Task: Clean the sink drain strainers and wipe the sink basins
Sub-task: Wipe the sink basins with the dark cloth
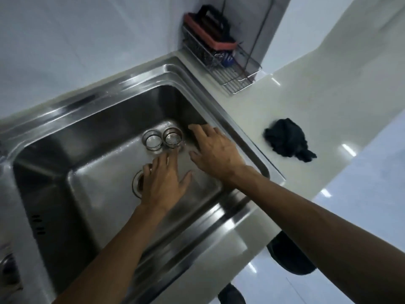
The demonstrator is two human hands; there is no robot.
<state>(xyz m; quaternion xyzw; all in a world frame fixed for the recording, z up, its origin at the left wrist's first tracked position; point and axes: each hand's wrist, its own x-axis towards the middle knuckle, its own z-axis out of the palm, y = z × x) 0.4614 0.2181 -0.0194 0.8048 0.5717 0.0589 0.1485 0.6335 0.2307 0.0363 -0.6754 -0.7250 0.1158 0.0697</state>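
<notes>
Two round metal drain strainers stand side by side on the floor of the steel sink basin (105, 163): the left strainer (151, 140) and the right strainer (172, 137), whose perforated bottom shows. My left hand (164, 181) hovers flat just below them, fingers spread, partly covering the open drain hole (137, 183). To the right of the strainers my right hand (215, 150) reaches in with fingers spread near the basin's right wall. Neither hand holds anything.
A crumpled dark cloth (287, 142) lies on the pale counter (328, 102) right of the sink. At the back corner stands a wire rack (223, 60) holding a scrub pad with a black handle. A second basin's edge (8, 268) shows at far left.
</notes>
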